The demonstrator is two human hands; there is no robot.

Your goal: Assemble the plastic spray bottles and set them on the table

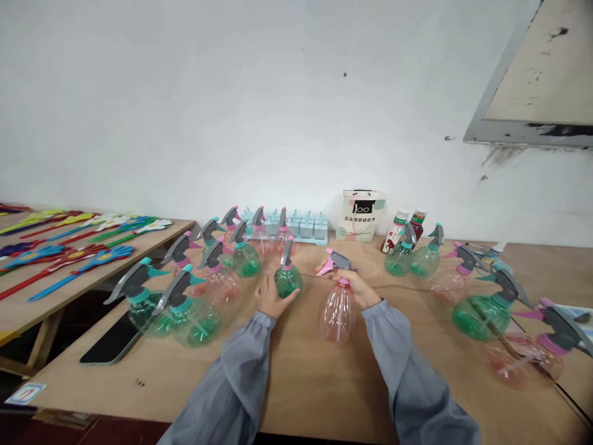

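My left hand (273, 298) is wrapped round the lower body of a green spray bottle (288, 282), which has a grey head with a pink collar and stands upright on the wooden table (306, 383). To its right, my right hand (356, 285) grips a clear pink spray bottle (337, 315) at its neck, just under the grey-and-pink trigger head. That bottle is upright, and part of its head is hidden by my fingers. Nearest my left hand stand a green spray bottle (246, 259) and a pink one (225, 285).
More green and pink spray bottles line the left side and the right, including a green one (482, 316). A phone (110, 341) lies at left. Behind are a pale blue popsicle mould (308, 228), a paper bag (360, 216) and drink bottles (395, 232). Colourful hand-shaped sticks (106, 258) cover another table.
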